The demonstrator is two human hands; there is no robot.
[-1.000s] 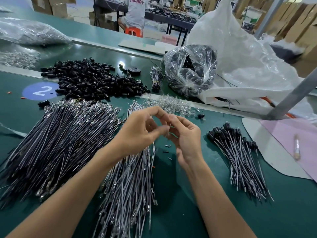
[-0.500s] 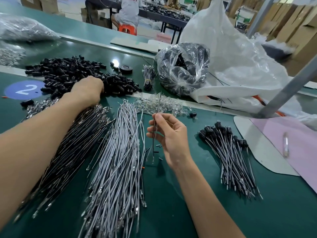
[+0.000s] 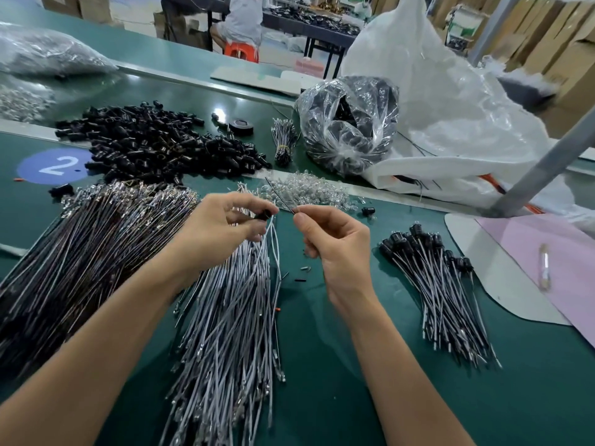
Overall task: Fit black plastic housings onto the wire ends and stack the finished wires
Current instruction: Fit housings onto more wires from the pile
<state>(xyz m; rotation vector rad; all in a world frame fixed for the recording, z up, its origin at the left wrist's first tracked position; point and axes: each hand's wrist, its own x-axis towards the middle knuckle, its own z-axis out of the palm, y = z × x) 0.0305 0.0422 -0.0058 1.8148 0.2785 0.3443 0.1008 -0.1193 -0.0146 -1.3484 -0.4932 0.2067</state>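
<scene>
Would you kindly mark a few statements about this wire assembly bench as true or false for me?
1. The left hand holds a black housing. True.
2. The right hand is empty. False: it pinches a thin wire.
3. The finished wires are stacked left of both hands. False: they lie on the right, beyond the right hand.
4. The blue sticker shows a 2. True.
</scene>
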